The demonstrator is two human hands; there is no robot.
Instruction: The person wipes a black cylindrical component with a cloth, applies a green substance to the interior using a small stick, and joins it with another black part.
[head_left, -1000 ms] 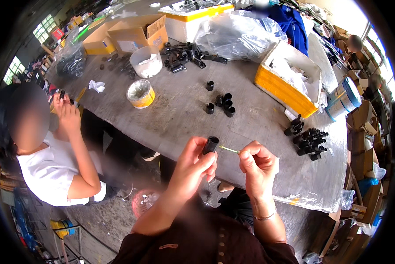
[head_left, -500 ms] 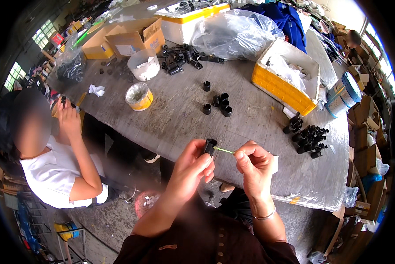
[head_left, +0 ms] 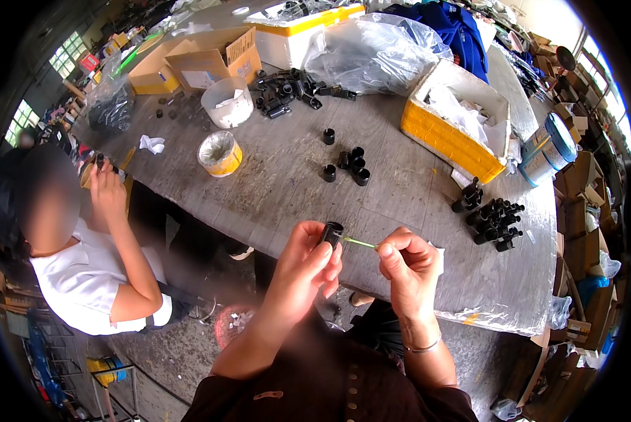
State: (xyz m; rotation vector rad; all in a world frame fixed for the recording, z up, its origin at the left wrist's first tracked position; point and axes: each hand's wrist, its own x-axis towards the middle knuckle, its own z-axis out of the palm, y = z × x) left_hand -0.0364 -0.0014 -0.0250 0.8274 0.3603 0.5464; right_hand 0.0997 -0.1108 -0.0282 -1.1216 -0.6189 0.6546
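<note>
In my left hand [head_left: 303, 261] is a short black plastic tube [head_left: 332, 233], its open end tilted up. My right hand [head_left: 407, 266] pinches a thin light-green stick [head_left: 360, 243] between thumb and fingers. The stick's far tip is at the side of the tube near its rim; whether it touches cannot be made out. Something white, like a scrap of paper, shows beside the right hand. Farther up the table [head_left: 259, 204] stand several short black cylinders [head_left: 358, 163], and at the right sits a cluster of black fittings [head_left: 495, 221].
A yellow-taped foam box [head_left: 456, 133] stands at the right by a blue-and-white bucket [head_left: 549, 149]. Toward the back are a round tub [head_left: 220, 155], a white container [head_left: 228, 102], cardboard boxes [head_left: 213, 60] and a heap of black parts [head_left: 294, 91]. A co-worker [head_left: 94, 267] sits at the left.
The tube in my left hand has shifted slightly left, and the stick's tip now sits a little farther from its rim. The co-worker's raised hand has moved slightly.
</note>
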